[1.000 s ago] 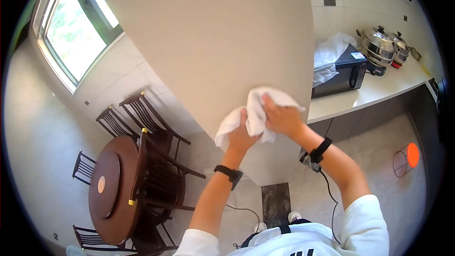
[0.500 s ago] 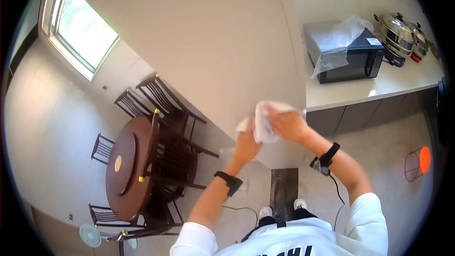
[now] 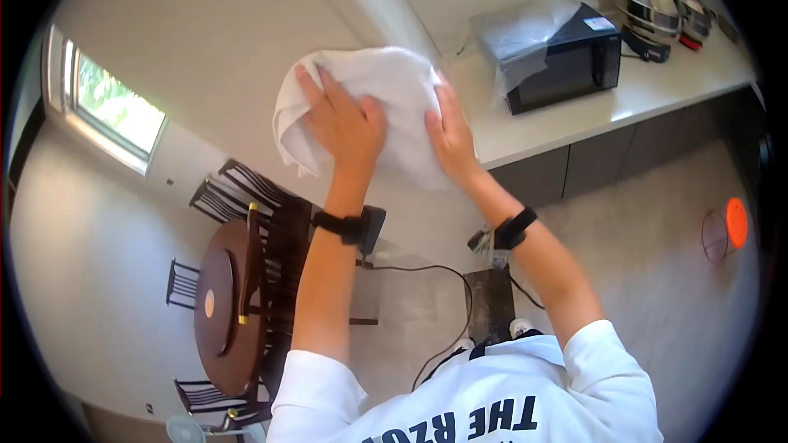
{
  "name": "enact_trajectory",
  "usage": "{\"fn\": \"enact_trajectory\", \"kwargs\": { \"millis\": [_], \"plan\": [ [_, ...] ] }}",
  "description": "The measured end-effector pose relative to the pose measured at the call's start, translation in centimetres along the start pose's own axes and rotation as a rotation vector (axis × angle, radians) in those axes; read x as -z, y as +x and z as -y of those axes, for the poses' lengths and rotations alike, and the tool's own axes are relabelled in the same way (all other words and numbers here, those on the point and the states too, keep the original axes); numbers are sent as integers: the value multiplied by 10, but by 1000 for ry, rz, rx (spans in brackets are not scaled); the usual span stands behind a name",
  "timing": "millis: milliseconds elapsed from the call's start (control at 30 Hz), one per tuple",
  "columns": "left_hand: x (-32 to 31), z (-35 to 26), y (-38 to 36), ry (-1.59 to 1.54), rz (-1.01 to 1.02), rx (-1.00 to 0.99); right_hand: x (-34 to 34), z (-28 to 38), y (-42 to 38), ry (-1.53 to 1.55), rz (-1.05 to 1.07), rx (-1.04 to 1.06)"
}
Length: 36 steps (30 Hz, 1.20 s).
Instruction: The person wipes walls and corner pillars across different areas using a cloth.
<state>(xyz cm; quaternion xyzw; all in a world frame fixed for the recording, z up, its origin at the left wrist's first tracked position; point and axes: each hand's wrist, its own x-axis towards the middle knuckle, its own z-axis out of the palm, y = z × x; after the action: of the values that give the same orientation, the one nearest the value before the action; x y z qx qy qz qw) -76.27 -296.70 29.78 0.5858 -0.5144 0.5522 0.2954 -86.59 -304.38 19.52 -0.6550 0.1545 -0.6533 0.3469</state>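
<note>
A white cloth (image 3: 392,86) is spread against the pale upright panel (image 3: 205,25) in front of me. My left hand (image 3: 345,123) lies flat on the cloth's left half, its fingers apart and pressing it to the surface. At the cloth's right edge is my right hand (image 3: 453,135), with the edge between thumb and fingers. Both wrists carry black straps with small devices.
On the right, a counter (image 3: 525,131) bears a microwave (image 3: 562,66) under clear plastic and steel pots (image 3: 648,4). A round dining table (image 3: 222,361) with chairs stands at left. An orange-topped stool (image 3: 736,223) is far right; a cable (image 3: 427,268) crosses the floor.
Both hands have moved up along the panel. The cloth was bunched between them and is now spread wide. My left hand has opened flat on it, and the view has shifted.
</note>
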Motion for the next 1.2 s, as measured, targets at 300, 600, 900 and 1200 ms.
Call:
{"fn": "enact_trajectory", "kwargs": {
  "millis": [300,600,900,1200],
  "plan": [
    [-29,-22,-145,-189,485,-207,20,-78,-128,-120,49,-293],
    [-11,-38,-247,-706,1002,-155,64,-79,-180,-110,289,-840],
    [30,45,-57,-78,257,120,9,55,-2,-39,-55,252],
    [2,47,-63,-460,-70,199,-35,40,17,-472,104,681]
  ]
}}
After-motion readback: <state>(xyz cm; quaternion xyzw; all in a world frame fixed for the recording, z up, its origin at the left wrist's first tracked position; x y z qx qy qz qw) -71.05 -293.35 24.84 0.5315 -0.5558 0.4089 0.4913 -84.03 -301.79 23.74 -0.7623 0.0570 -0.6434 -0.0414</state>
